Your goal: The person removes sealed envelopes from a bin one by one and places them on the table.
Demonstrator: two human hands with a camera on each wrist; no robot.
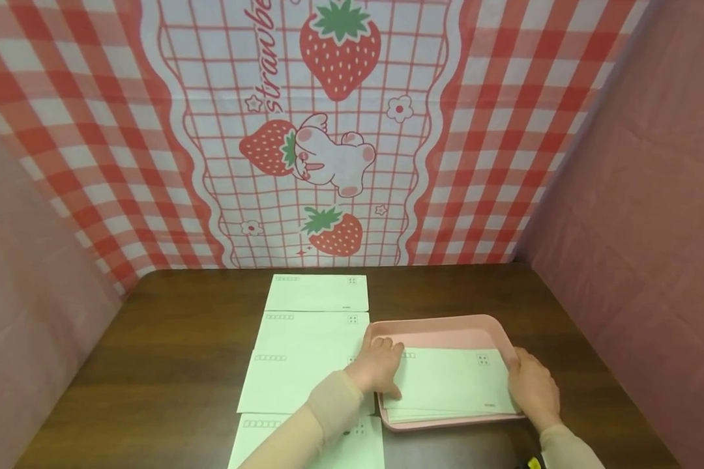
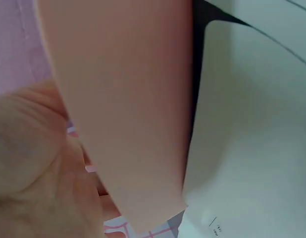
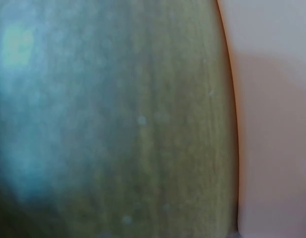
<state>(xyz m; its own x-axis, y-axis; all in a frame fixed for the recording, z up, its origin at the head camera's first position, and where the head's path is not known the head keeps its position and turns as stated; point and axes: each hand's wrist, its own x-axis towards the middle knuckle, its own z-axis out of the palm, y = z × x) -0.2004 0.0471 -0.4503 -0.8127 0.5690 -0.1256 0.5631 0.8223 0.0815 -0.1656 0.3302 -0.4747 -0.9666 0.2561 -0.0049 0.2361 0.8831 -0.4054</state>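
Holding the tray [image 1: 440, 335] level should steady its envelopes [image 1: 448, 381]; the left hand [image 1: 379, 368] hooks bent fingers over the left side, the right hand [image 1: 535, 389] grips the right.

strawberry-print cloth [image 1: 334, 163] behind | pink drapes [image 1: 633, 215] both sides | wood-grain table [image 1: 170, 352] | bluish sheen [image 3: 49, 99], possibly reflected light

– Where can we pass a hand?
– Left of the column of envelopes [image 1: 305, 335], we have a broad stretch of bare tabletop [image 1: 152, 365]. Behind the pink tray [image 1: 440, 336] we have more, up to the checked cloth [image 1: 399, 150].
– And between column and tray?
– We're blocked: our left hand [image 1: 380, 365] crowds that side, our right hand [image 1: 535, 387] the other.
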